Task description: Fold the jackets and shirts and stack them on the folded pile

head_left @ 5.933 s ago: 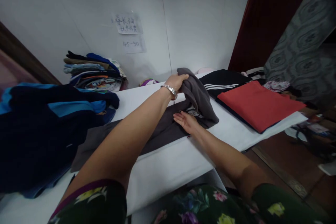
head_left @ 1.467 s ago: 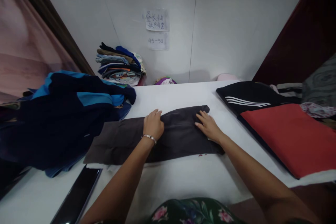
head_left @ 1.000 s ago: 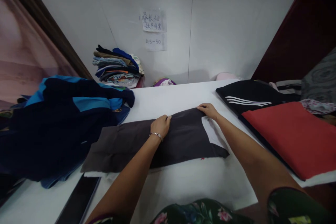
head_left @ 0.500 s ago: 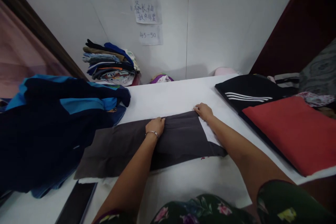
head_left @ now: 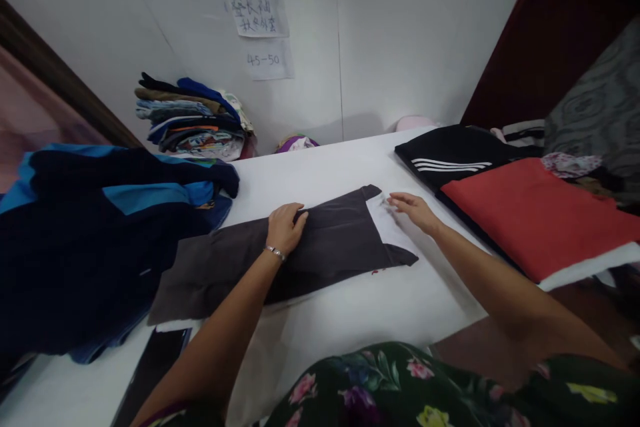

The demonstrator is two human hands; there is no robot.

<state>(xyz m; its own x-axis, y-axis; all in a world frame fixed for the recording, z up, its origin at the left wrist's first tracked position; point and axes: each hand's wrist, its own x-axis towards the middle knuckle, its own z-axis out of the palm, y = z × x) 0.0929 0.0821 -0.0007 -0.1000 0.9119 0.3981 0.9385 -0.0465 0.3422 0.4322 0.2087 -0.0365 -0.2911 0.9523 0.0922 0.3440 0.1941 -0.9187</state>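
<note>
A dark grey garment (head_left: 335, 233), folded into a long strip, lies slantwise on the white table (head_left: 305, 177). White fabric (head_left: 387, 221) shows between two dark points at its right end, and a white edge peeks out at the lower left. My left hand (head_left: 287, 228) rests on the garment's far edge near the middle, thumb apart from the fingers. Just off the right end is my right hand (head_left: 413, 209), its fingers stretched out beside the white fabric. Whether those fingertips touch the fabric is hard to make out.
A navy and bright blue garment (head_left: 75, 240) is heaped at left. Behind it rises a stack of folded clothes (head_left: 190, 117). To the right lie a folded red garment (head_left: 535, 213) and a black one with white stripes (head_left: 445, 147). Paper signs (head_left: 260, 13) hang on the wall.
My right hand has let go of the garment's far right corner and moved slightly right, fingers now stretched out. My left hand's fingers have loosened from a closed grip. The view has shifted somewhat.
</note>
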